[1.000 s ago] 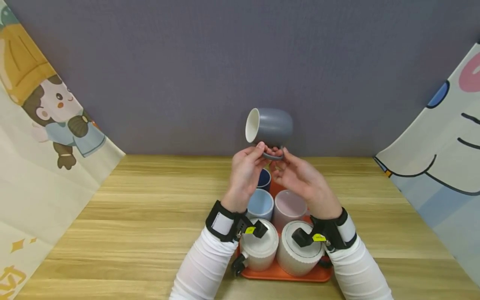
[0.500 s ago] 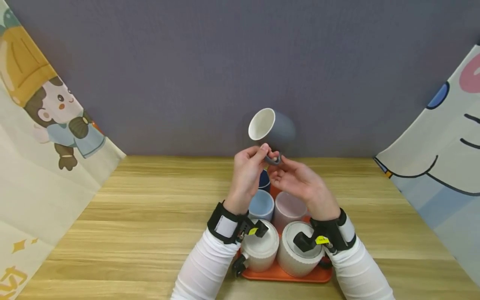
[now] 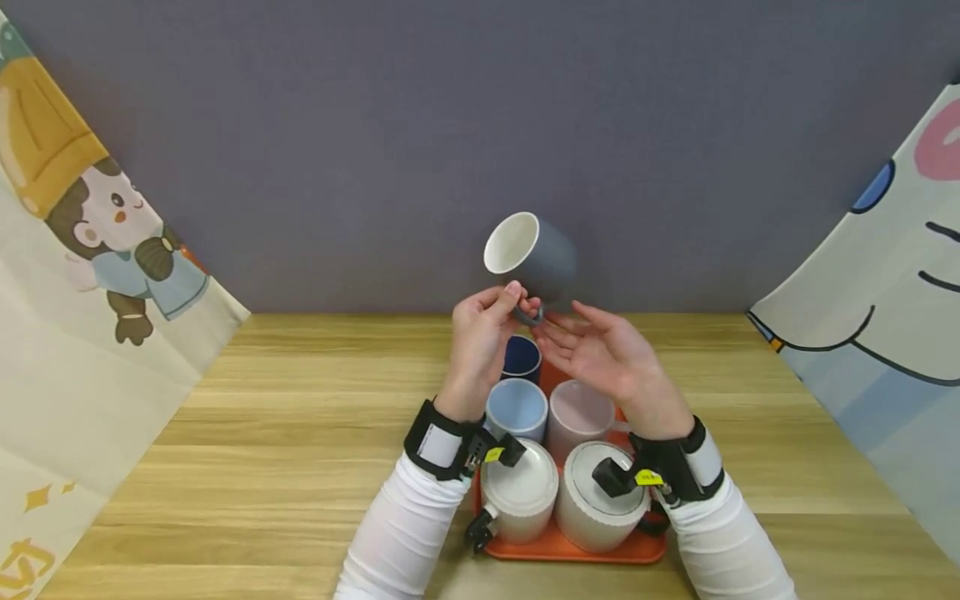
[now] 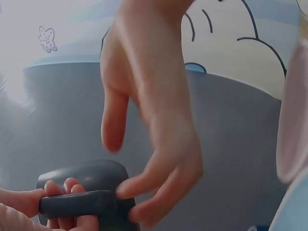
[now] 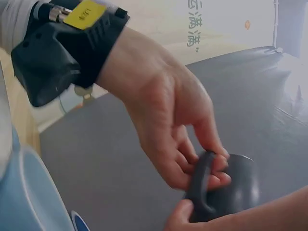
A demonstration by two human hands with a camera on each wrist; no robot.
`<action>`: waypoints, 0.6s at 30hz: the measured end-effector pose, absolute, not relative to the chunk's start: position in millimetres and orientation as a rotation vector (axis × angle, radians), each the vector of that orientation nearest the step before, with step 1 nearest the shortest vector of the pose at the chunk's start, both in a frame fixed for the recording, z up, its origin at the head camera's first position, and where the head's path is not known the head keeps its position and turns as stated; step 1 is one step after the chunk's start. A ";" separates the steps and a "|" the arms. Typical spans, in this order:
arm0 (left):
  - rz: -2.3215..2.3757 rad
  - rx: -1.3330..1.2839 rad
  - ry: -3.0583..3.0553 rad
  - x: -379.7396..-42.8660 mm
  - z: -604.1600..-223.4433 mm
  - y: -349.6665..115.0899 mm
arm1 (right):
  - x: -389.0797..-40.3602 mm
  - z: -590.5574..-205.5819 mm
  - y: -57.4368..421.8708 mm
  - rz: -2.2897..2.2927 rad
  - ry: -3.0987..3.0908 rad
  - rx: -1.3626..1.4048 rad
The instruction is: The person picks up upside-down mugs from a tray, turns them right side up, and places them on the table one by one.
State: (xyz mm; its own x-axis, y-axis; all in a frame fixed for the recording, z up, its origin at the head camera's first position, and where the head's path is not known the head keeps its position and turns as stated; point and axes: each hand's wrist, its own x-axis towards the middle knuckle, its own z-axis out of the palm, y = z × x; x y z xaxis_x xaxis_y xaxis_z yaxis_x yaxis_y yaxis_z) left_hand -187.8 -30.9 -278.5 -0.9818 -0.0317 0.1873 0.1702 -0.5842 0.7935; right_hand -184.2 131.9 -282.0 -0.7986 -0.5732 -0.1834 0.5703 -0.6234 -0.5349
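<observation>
A dark grey mug (image 3: 551,262) with a white inside is tilted in the air, its mouth facing left and toward me. My left hand (image 3: 477,342) pinches its handle (image 3: 529,317) between thumb and fingers; in the right wrist view this left hand (image 5: 163,110) also has fingers through the handle loop. My right hand (image 3: 607,354) is beside the handle with fingers extended and thumb raised apart. In the left wrist view, the fingertips of the right hand (image 4: 163,120) reach right up to the mug (image 4: 86,171).
Below the hands an orange tray (image 3: 555,548) lies on the wooden table (image 3: 300,433). It bears a navy mug (image 3: 521,357), a light blue mug (image 3: 517,408), a pink mug (image 3: 581,408) and two white lidded mugs (image 3: 520,479) at the front. A grey wall (image 3: 375,167) stands behind.
The grey mug has turned from sideways to mouth tilted up toward me, then shifted slightly left with my left hand. My right hand has loosened from the handle and spread its fingers.
</observation>
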 end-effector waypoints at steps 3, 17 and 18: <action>-2.668 -0.221 -1.337 -191.0 -278.3 -36.4 | -184.0 -279.7 138.3 -2.349 0.870 -0.064; -2.521 -0.147 -1.347 -205.7 -285.4 -84.7 | -176.6 -271.2 182.4 -2.481 1.193 -0.528; -2.515 -0.141 -1.348 -206.7 -286.0 -87.9 | -175.5 -270.9 184.4 -2.509 1.241 -0.542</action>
State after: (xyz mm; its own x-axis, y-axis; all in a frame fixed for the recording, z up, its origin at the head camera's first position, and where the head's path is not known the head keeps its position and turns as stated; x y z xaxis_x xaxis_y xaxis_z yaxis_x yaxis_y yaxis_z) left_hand -206.7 -87.9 -286.0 -0.9550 -0.2014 0.2176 0.2927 -0.5237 0.8001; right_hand -175.5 184.4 -270.9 -0.8873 -0.4142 0.2028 0.0901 -0.5870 -0.8046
